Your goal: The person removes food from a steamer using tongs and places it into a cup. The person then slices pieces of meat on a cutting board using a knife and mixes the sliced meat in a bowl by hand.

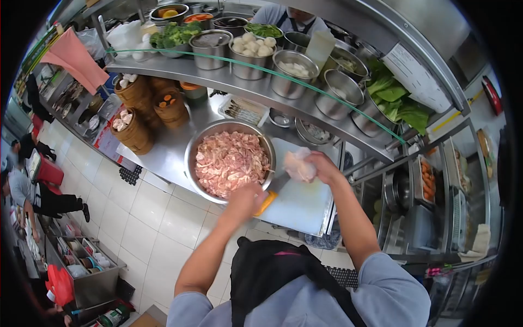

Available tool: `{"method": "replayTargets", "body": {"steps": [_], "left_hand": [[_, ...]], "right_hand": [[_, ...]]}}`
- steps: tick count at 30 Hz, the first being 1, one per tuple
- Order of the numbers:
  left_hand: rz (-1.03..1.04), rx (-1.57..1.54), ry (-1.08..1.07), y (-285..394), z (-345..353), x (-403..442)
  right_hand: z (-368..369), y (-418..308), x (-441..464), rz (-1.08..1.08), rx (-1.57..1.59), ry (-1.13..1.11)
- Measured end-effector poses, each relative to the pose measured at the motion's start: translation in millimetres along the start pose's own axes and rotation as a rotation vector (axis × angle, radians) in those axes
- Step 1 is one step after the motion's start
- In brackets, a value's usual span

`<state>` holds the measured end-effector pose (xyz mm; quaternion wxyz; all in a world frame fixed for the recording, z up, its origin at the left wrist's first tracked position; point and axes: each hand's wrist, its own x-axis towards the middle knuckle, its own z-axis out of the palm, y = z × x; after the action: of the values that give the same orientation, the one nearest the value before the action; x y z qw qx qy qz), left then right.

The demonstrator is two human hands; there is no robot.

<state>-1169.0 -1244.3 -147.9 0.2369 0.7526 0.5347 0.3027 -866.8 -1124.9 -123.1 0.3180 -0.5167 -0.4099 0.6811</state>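
My right hand (322, 165) is closed on a pale pinkish, partly see-through bundle (300, 165) above a white cutting board (297, 204). It looks like thin plastic, but blur hides exactly what it is. At the near right rim of a large steel bowl (189, 158) is my left hand (246, 199); motion smears its fingers, so their grip is unclear. Close beside that hand shows a yellow handle-like piece (266, 204), and I cannot tell whether the hand touches it. Sliced raw meat (231, 163) fills the bowl.
Bamboo steamers (132, 133) stand left of the bowl, and a tray of shrimp (242, 110) lies behind it. Overhead runs a steel shelf (218, 76) carrying several pots, broccoli (174, 36) and leafy greens (391, 95). Another person (291, 20) stands beyond; others are at far left.
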Motion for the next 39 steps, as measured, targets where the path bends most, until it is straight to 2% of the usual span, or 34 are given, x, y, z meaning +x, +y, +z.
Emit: {"method": "replayTargets", "body": {"steps": [1, 2, 4, 5, 7, 9, 11, 12, 13, 15, 16, 17, 19, 20, 22, 23, 25, 26, 28, 29, 31, 32, 33, 34, 35, 37, 38, 39], "left_hand": [[0.056, -0.13, -0.138, 0.5, 33.5, -13.8], [0.057, -0.135, -0.144, -2.2, 61.3, -22.7], [0.012, 0.175, -0.121, -12.1, 113.5, -33.8], [0.02, 0.169, -0.131, -24.0, 134.6, -35.2], [0.007, 0.312, 0.021, -47.7, 158.6, -36.3], [0.002, 0.295, -0.015, -54.0, 156.7, -35.3], [-0.139, 0.188, -0.139, -57.2, 146.5, -32.5], [-0.141, 0.112, -0.099, -54.0, 136.6, -37.0], [-0.138, 0.122, -0.107, -43.7, 123.2, -40.2], [-0.334, -0.093, -0.226, -28.7, 103.9, -43.4], [-0.246, -0.112, -0.186, -38.5, 110.3, -52.7], [-0.247, -0.094, -0.187, -31.8, 108.3, -61.6], [-0.381, -0.198, -0.153, -18.9, 102.3, -79.5], [-0.383, -0.176, -0.154, -14.0, 101.7, -89.6], [-0.524, -0.304, -0.1, -2.9, 103.7, -110.2], [-0.529, -0.289, -0.092, -4.1, 109.3, -121.3], [-0.645, -0.353, -0.102, -6.1, 118.4, -139.5], [-0.643, -0.316, -0.093, -5.8, 121.1, -147.7], [-0.72, -0.337, -0.097, 1.5, 122.1, -153.5], [-0.786, -0.375, -0.126, 6.4, 121.4, -157.1], [-0.768, -0.411, -0.084, 6.1, 121.0, -160.6], [-0.813, -0.478, -0.155, 7.6, 116.7, -156.4], [-0.85, -0.545, -0.23, 8.8, 112.2, -151.8], [-0.844, -0.55, -0.219, 3.8, 112.7, -150.0], [-0.833, -0.584, -0.229, -0.9, 112.8, -148.4], [-0.817, -0.624, -0.248, -7.4, 107.0, -144.6], [-0.786, -0.579, -0.23, -5.8, 101.4, -140.1], [-0.757, -0.537, -0.213, -4.8, 96.6, -135.6]], "right_hand": [[-10.2, 6.3, -7.1, 0.006, 0.003, 0.008], [-19.7, 14.6, -14.0, 0.016, -0.142, 0.121], [-19.1, 26.8, -34.6, 0.078, -0.447, 0.289], [-20.0, 43.2, -41.6, 0.084, -0.442, 0.302], [-35.1, 86.1, -41.9, -0.29, -0.822, -0.153], [-64.8, 110.7, -39.0, -0.192, -0.734, -0.127], [-87.5, 117.7, -37.2, -0.237, -0.856, 0.376], [-98.1, 119.0, -36.7, -0.188, -0.857, 0.444], [-103.5, 127.3, -35.2, -0.187, -0.843, 0.445], [-112.5, 147.3, -25.7, -0.142, -0.878, 0.47], [-107.8, 154.0, -22.7, -0.063, -0.839, 0.452], [-99.5, 153.6, -19.5, -0.069, -0.824, 0.446], [-82.2, 152.0, -11.7, 0.004, -1.033, 0.357], [-77.7, 162.1, -1.3, -0.004, -1.015, 0.35], [-69.2, 179.0, 18.6, -0.312, -1.039, 0.489], [-66.9, 168.0, 20.3, -0.321, -1.028, 0.479], [-65.3, 149.1, 29.1, -0.106, -1.088, 0.003], [-63.6, 153.8, 36.4, -0.121, -1.085, -0.018], [-61.9, 156.3, 48.3, -0.329, -1.303, -0.174], [-58.5, 151.8, 44.5, -0.345, -1.306, -0.195], [-56.3, 142.5, 33.7, -0.235, -0.99, -0.357], [-56.8, 145.9, 34.6, -0.245, -1.004, -0.371], [-56.8, 150.0, 34.6, -0.246, -0.853, -0.358], [-53.7, 148.5, 32.6, -0.246, -0.7, -0.339], [-50.7, 147.6, 30.0, -0.249, -0.706, -0.338], [-45.0, 142.0, 20.6, -0.087, -0.368, -0.19], [-41.0, 134.7, 11.9, -0.085, -0.376, -0.183], [-38.2, 128.6, 2.2, -0.034, -0.12, -0.196]]}}
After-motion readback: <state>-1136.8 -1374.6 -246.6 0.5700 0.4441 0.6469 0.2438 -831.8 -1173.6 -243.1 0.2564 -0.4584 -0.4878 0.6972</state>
